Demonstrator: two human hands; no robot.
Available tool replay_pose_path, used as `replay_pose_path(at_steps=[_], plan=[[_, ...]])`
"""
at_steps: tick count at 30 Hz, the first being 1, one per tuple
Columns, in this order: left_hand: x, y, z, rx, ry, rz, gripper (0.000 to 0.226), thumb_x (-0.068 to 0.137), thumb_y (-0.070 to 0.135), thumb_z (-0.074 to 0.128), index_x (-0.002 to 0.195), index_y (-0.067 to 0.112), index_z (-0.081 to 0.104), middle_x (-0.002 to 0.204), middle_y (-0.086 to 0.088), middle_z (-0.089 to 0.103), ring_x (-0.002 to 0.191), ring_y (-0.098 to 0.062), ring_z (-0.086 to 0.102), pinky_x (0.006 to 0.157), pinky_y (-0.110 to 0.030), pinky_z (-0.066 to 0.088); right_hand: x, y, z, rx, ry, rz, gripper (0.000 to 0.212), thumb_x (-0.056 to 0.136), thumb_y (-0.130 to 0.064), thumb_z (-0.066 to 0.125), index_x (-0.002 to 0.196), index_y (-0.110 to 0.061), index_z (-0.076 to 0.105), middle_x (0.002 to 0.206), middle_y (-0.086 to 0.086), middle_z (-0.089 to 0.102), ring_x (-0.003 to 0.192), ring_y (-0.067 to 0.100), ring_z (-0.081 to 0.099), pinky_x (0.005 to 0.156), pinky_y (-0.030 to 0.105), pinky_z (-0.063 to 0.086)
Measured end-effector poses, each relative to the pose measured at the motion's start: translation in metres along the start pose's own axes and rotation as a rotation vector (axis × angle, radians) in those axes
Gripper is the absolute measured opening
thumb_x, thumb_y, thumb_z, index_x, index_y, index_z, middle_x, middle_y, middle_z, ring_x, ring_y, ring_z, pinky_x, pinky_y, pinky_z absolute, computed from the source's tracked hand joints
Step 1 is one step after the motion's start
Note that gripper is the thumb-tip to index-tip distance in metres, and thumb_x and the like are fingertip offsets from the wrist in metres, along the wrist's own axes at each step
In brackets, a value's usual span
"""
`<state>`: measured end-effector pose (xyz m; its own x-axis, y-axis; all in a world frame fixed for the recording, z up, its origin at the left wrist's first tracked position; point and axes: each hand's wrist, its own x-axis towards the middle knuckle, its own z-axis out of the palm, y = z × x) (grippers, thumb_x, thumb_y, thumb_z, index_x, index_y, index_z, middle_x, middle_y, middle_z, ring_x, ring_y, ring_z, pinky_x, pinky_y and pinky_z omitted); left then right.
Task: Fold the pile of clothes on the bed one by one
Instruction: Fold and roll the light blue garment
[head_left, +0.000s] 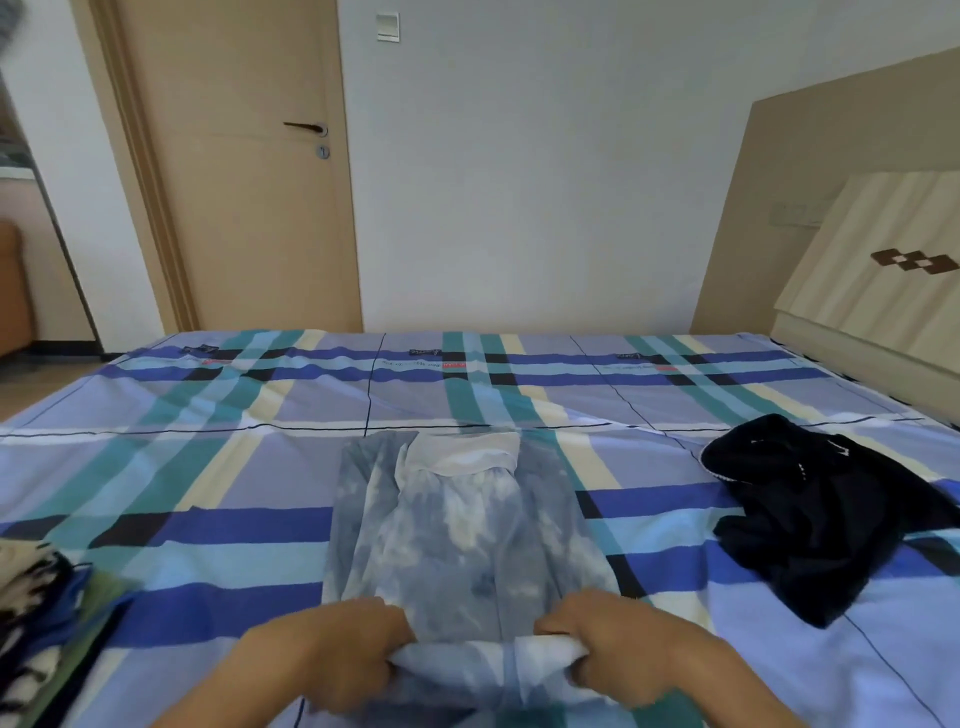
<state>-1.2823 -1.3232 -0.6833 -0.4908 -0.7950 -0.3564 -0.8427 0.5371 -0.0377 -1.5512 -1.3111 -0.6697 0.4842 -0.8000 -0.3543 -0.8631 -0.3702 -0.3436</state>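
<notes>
Blue garment (457, 545), hem bunched, bedsheet (208, 467) beyond

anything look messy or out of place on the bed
Only the black garment on the right: it lies crumpled in a heap, unfolded. The blue tie-dye garment lies flat, with the left hand and right hand gripping its near edge.

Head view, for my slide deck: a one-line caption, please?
Left hand and right hand grip the near edge of a blue tie-dye garment on the plaid bed.

Soft even daylight, perhaps slightly blurred edges.
</notes>
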Motion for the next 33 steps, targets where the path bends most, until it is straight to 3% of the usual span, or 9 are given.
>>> replay_pose_path(at_steps=[5,8,12,15,17,20,23,27,33], plan=[[-0.045,0.018,-0.048,-0.223,-0.39,0.022,0.032,0.1,0.04,0.048,0.131,0.036,0.056,0.131,0.011,0.058,0.118,-0.013,0.052,0.098,-0.026,0.039,-0.053,-0.017,-0.027,0.032,-0.268,-0.084,0.023,0.092,-0.021,0.064,0.114,-0.019,0.065,0.096,-0.008,0.057,0.088,0.008,0.053,0.072,0.019,0.043],[-0.057,0.014,-0.071,-0.385,-0.383,-0.021,0.014,0.095,0.044,0.056,0.106,0.038,0.06,0.096,0.022,0.056,0.096,-0.002,0.051,0.078,-0.013,0.035,-0.059,-0.007,-0.044,0.175,-0.232,-0.073,0.03,0.088,-0.022,0.07,0.114,-0.009,0.064,0.104,0.008,0.061,0.103,0.024,0.06,0.085,0.035,0.044],[-0.029,-0.011,-0.086,-0.321,-0.105,-0.116,0.018,0.1,0.033,0.052,0.086,0.022,0.056,0.088,0.007,0.056,0.088,-0.014,0.053,0.069,-0.018,0.037,-0.027,0.016,-0.064,0.255,0.127,-0.008,0.018,0.091,-0.014,0.069,0.107,-0.006,0.067,0.104,0.011,0.064,0.096,0.018,0.062,0.085,0.035,0.045],[0.014,-0.033,-0.092,-0.276,0.346,-0.238,0.026,0.098,0.031,0.053,0.074,0.022,0.047,0.093,-0.005,0.059,0.09,-0.026,0.057,0.075,-0.033,0.042,0.019,0.027,-0.079,0.172,0.563,0.04,0.01,0.093,-0.011,0.063,0.095,-0.02,0.066,0.095,0.002,0.067,0.096,0.027,0.063,0.081,0.034,0.047],[0.037,-0.037,-0.086,-0.251,0.713,-0.35,0.007,0.096,0.026,0.053,0.093,0.02,0.054,0.1,-0.009,0.063,0.096,-0.035,0.06,0.075,-0.037,0.042,0.044,0.028,-0.08,0.154,0.842,0.16,0.02,0.093,-0.014,0.061,0.107,-0.028,0.06,0.102,0.002,0.065,0.099,0.031,0.059,0.08,0.038,0.045],[0.063,-0.029,-0.055,-0.164,0.876,-0.342,0.04,0.095,0.024,0.054,0.134,0.018,0.049,0.134,-0.008,0.055,0.123,-0.032,0.049,0.098,-0.044,0.039,0.071,0.022,-0.059,0.04,1.056,0.232,0.063,0.093,-0.019,0.063,0.148,-0.023,0.034,0.137,0.01,0.052,0.122,0.034,0.048,0.099,0.046,0.038],[0.084,-0.016,0.005,-0.234,0.62,-0.172,0.062,0.097,0.049,0.036,0.153,0.024,0.028,0.163,-0.003,0.022,0.15,-0.027,0.016,0.119,-0.044,0.019,0.091,0.017,-0.02,0.044,0.937,0.069,0.069,0.097,-0.036,0.054,0.156,-0.018,0.024,0.157,0.01,0.034,0.141,0.03,0.036,0.113,0.045,0.031],[0.102,-0.029,0.06,-0.377,0.279,-0.173,0.104,0.07,0.089,-0.003,0.158,0.033,-0.006,0.166,0.008,-0.012,0.152,-0.018,-0.017,0.122,-0.05,-0.005,0.113,0.028,0.042,-0.055,0.486,0.084,0.099,0.08,-0.085,-0.007,0.16,-0.028,0.001,0.168,0.0,-0.008,0.155,0.019,-0.006,0.122,0.048,0.0],[0.106,-0.03,0.061,-0.528,0.445,-0.43,0.071,0.096,0.065,0.032,0.151,0.021,0.028,0.16,-0.008,0.021,0.146,-0.034,0.022,0.117,-0.05,0.026,0.126,0.039,0.064,-0.097,0.402,0.122,0.088,0.081,-0.076,-0.002,0.159,-0.035,-0.005,0.166,-0.005,-0.016,0.152,0.016,-0.018,0.122,0.049,-0.008]])
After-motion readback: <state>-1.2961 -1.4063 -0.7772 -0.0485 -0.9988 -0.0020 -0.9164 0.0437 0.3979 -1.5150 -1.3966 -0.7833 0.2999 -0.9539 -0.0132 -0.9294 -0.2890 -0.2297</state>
